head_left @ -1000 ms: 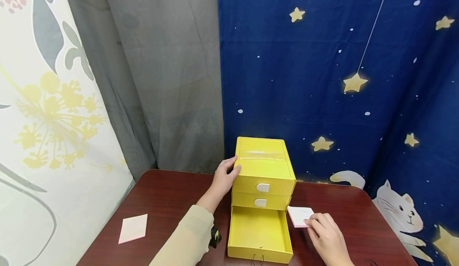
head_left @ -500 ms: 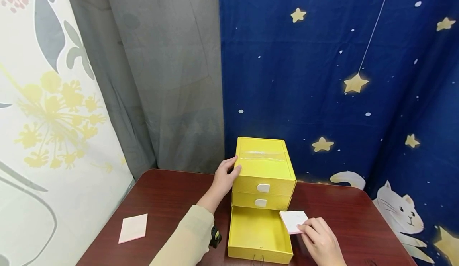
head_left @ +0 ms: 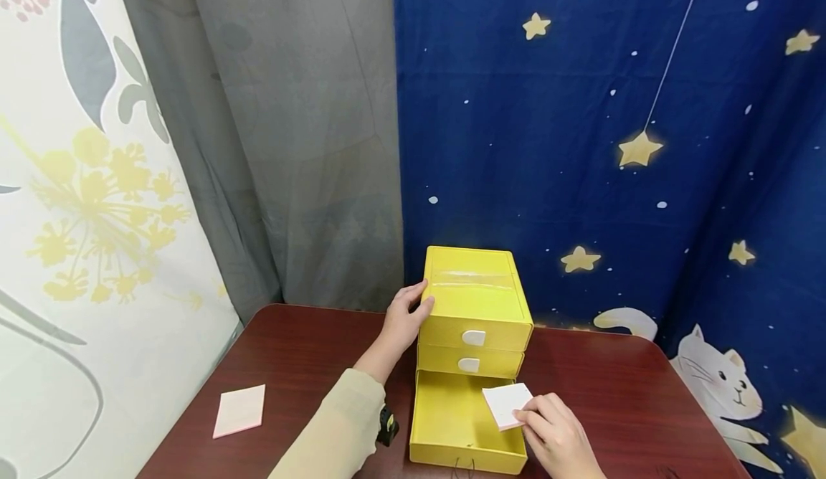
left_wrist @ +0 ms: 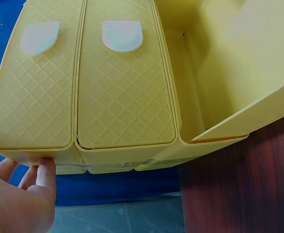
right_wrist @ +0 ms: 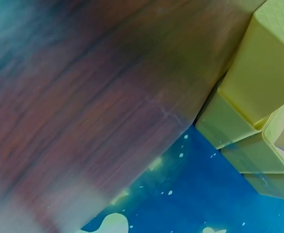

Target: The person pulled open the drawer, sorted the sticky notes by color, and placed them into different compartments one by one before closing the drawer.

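Observation:
A yellow drawer cabinet (head_left: 474, 285) stands on the table, its bottom drawer (head_left: 445, 414) pulled out and its two upper drawers closed. My left hand (head_left: 403, 325) rests against the cabinet's upper left side. In the left wrist view, the fingers and thumb of that hand (left_wrist: 25, 194) touch the side wall beside the top drawer (left_wrist: 40, 97). Between thumb and fingers, my right hand (head_left: 556, 432) pinches a white sticky note pad (head_left: 503, 401) with pink edges. The pad is tilted over the right part of the pulled-out drawer. The right wrist view does not clearly show my right hand.
A second sticky note pad (head_left: 239, 412) lies on the left of the dark red table (head_left: 310, 350). A thin loop (head_left: 464, 465) hangs on the drawer front. Blue starry (head_left: 503, 142) and grey curtains (head_left: 310, 142) stand behind the table.
My right hand has carried the sticky note pad leftward, from beside the cabinet to over the pulled-out drawer. My left hand has stayed against the cabinet's side.

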### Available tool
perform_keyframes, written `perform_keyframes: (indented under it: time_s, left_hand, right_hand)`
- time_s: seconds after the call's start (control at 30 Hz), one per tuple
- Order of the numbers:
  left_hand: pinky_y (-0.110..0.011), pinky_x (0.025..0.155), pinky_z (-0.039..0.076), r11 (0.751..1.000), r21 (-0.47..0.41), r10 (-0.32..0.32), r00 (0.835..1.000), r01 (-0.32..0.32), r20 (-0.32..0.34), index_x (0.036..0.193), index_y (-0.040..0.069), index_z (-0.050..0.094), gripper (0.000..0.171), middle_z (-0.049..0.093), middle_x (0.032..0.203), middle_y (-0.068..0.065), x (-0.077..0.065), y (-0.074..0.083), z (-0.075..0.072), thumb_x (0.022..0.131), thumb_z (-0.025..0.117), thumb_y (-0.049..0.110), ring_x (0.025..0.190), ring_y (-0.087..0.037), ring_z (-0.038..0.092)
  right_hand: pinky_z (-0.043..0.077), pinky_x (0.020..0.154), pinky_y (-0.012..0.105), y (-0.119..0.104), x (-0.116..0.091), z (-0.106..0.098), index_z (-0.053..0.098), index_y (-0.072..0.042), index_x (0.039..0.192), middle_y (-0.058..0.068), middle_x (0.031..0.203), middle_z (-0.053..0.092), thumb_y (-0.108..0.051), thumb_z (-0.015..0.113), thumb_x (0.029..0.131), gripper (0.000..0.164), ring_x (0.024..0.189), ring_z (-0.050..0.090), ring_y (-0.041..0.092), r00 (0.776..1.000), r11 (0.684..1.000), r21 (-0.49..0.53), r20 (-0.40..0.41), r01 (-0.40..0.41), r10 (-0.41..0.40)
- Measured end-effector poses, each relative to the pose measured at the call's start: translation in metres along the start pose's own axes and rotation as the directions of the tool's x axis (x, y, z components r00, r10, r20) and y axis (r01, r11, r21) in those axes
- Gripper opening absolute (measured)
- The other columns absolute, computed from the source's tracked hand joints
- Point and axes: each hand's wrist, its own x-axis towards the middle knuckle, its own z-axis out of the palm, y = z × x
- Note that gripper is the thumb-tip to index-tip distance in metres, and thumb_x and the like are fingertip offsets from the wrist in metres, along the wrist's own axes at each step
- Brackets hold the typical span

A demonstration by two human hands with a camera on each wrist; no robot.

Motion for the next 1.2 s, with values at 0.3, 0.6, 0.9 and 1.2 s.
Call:
perform_keyframes:
  time_s: [0.3, 0.6, 0.9, 1.2]
  left_hand:
    - [-0.044, 0.109, 0.035, 1.0, -0.007, -0.001, 1.0, 0.001, -0.005, 0.141, 0.018, 0.047, 0.05, 0.044, 0.142, -0.003, 0.0, 0.0, 0.002, 0.094, 0.058, 0.032, 0.135, -0.027, 0.037]
    - [-0.044, 0.11, 0.034, 1.0, -0.009, 0.006, 1.0, -0.006, -0.006, 0.141, 0.017, 0.046, 0.051, 0.044, 0.142, -0.003, -0.001, 0.0, 0.001, 0.094, 0.058, 0.031, 0.136, -0.027, 0.036]
    - [-0.044, 0.11, 0.035, 1.0, -0.014, 0.006, 1.0, -0.006, -0.005, 0.141, 0.017, 0.046, 0.051, 0.044, 0.142, -0.004, 0.0, 0.0, 0.0, 0.094, 0.058, 0.031, 0.135, -0.026, 0.037]
    - [-0.044, 0.109, 0.036, 0.999, -0.032, -0.001, 1.0, 0.001, -0.002, 0.141, 0.017, 0.046, 0.051, 0.043, 0.142, -0.004, 0.0, 0.0, 0.0, 0.094, 0.058, 0.03, 0.135, -0.027, 0.037]
  right_hand:
    - [0.04, 0.067, 0.022, -0.005, 0.007, 0.011, 0.071, -0.013, 0.078, -0.004, 0.081, 0.056, -0.021, 0.044, 0.1, 0.036, 0.075, 0.05, 0.012, 0.998, 0.997, 0.044, -0.015, 0.059, -0.058]
    - [0.041, 0.066, 0.021, -0.009, 0.015, 0.016, 0.072, -0.013, 0.081, -0.005, 0.08, 0.057, -0.02, 0.045, 0.1, 0.034, 0.075, 0.05, 0.011, 0.999, 0.997, 0.054, 0.0, 0.049, -0.049]
    - [0.043, 0.072, 0.017, -0.012, 0.019, 0.02, 0.074, -0.017, 0.083, -0.009, 0.088, 0.06, -0.028, 0.046, 0.1, 0.034, 0.081, 0.051, 0.007, 0.997, 0.997, 0.058, 0.059, -0.06, 0.056]
    - [0.042, 0.073, 0.014, -0.017, 0.022, 0.02, 0.075, -0.015, 0.091, -0.009, 0.094, 0.063, -0.013, 0.068, 0.086, 0.009, 0.084, 0.052, 0.006, 0.974, 0.974, 0.114, 0.137, -0.195, 0.179]
